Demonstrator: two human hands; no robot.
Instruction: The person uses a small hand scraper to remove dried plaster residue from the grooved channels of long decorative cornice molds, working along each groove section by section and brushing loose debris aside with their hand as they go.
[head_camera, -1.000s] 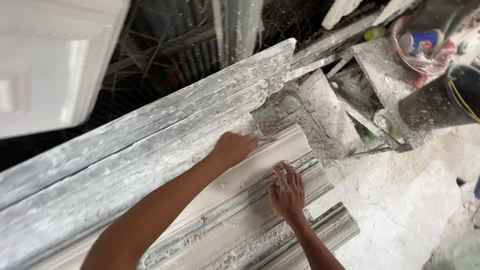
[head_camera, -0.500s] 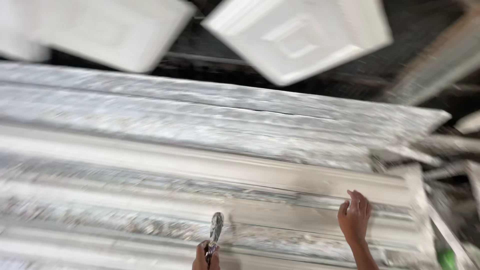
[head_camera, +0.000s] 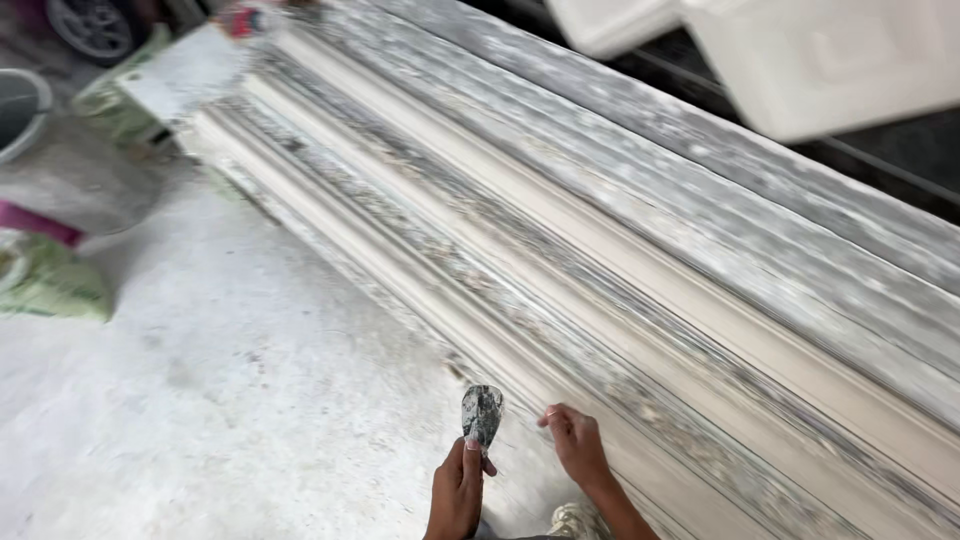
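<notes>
Gripping a plaster-caked trowel (head_camera: 481, 417) blade-up in the left hand (head_camera: 458, 492), fist closed round the handle, thumb laid along its neck. Resting the right hand (head_camera: 578, 447) with fingers half curled and loosely spread, fingertips touching the near edge of the long plaster moulding (head_camera: 560, 250). Lying on the dusty white floor (head_camera: 230, 380), side by side with more lengths of the same profile, running from lower right up to the far left corner of the view. Standing well apart at far left: a grey bucket (head_camera: 20, 110) and a green sack (head_camera: 55, 285). Hanging above at upper right: white cast panels (head_camera: 830, 60).

Risking a chipped edge, in all likelihood, if the blade's corner catches the thin lip of the moulding under the right fingertips. Risking a crack too, with weight pressed on an unsupported stretch of so long and brittle a casting. Likely to slip, given the fine dust underfoot and a shoe (head_camera: 575, 522) just beside the moulding. Blurred by motion throughout, leaving any wet plaster on the blade impossible to tell.
</notes>
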